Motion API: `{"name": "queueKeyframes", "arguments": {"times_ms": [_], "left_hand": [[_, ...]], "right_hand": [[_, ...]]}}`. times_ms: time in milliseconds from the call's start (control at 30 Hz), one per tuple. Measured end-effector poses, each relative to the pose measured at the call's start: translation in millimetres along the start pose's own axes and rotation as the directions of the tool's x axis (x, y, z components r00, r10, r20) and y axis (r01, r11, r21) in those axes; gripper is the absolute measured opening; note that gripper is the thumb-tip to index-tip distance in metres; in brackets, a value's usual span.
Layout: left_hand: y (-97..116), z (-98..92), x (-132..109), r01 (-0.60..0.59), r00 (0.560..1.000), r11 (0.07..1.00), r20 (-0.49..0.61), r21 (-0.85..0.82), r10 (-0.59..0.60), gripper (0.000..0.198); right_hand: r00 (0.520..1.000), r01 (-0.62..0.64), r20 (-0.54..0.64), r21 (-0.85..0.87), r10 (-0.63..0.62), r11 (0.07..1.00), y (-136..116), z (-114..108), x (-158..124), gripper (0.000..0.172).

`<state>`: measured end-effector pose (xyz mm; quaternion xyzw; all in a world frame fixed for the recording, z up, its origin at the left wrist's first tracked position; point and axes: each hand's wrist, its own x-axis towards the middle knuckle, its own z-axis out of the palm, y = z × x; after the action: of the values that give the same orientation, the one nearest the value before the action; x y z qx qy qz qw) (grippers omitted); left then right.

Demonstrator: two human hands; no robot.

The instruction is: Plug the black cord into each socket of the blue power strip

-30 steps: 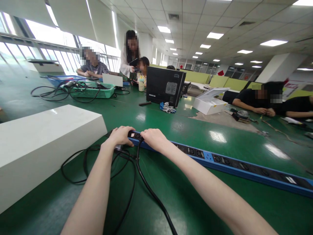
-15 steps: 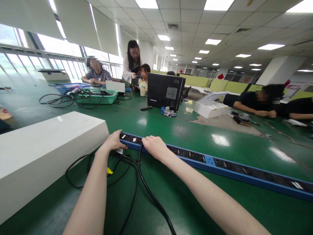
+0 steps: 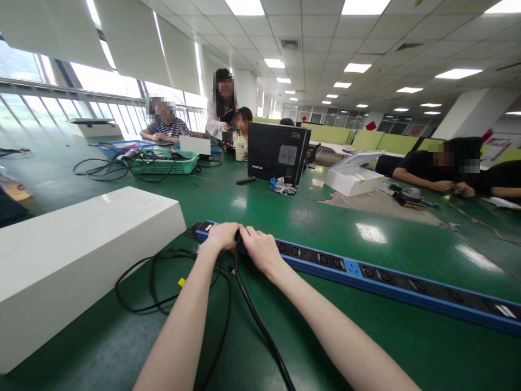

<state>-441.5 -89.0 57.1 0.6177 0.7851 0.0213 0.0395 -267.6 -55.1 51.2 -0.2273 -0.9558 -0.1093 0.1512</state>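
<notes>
A long blue power strip (image 3: 366, 274) with several black sockets lies across the green table (image 3: 350, 228). Near its left end my left hand (image 3: 222, 235) and my right hand (image 3: 261, 249) sit side by side on top of it, fingers curled. Between them a black cable (image 3: 252, 315) rises to the strip, and its plug is hidden under my fingers. My right hand seems to pinch the plug. My left hand presses on the strip beside it.
A long white box (image 3: 77, 255) lies at the left, with loops of black cord (image 3: 163, 282) beside it. Farther back stand a black computer case (image 3: 278, 152), an open white box (image 3: 353, 175) and a green basket (image 3: 165, 162). Several people sit around the table.
My left hand has slid right along the strip from its end cap to touch my right hand. The strip's left end now shows uncovered. My right hand stays at the plug.
</notes>
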Motion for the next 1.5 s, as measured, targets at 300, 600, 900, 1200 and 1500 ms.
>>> {"name": "queueKeyframes", "arguments": {"times_ms": [300, 600, 900, 1200, 1500], "left_hand": [[-3.9, -0.3, 4.4, 0.024, 0.999, 0.999, 0.038, 0.035, -0.025, 0.089], [-6.4, 2.6, 7.9, 0.012, 0.999, 0.999, 0.045, 0.036, -0.013, 0.091], [-1.9, -0.7, 4.9, -0.009, 0.999, 0.999, 0.041, 0.045, 0.008, 0.088], [-2.2, 1.2, 6.4, -0.003, 0.999, 0.999, 0.044, 0.039, 0.001, 0.086], [-2.5, 1.6, 6.4, -0.003, 0.999, 0.999, 0.043, 0.044, 0.001, 0.086]], "right_hand": [[0.993, -0.018, -0.11, 0.203, 0.042, 0.979, 26.1, -10.3, 2.8, 0.037], [0.944, -0.053, -0.211, 0.662, 0.253, 0.748, 75.5, -15.0, -22.1, 0.034], [0.995, 0.053, -0.1, 0.551, 0.004, 0.833, 77.3, -17.4, -20.5, 0.032], [0.957, -0.283, 0.291, 0.911, 0.018, 0.301, 100.9, -7.6, -22.7, 0.043], [0.865, -0.395, 0.463, 0.865, 0.191, -0.311, 105.4, 4.5, -18.5, 0.032]]}}
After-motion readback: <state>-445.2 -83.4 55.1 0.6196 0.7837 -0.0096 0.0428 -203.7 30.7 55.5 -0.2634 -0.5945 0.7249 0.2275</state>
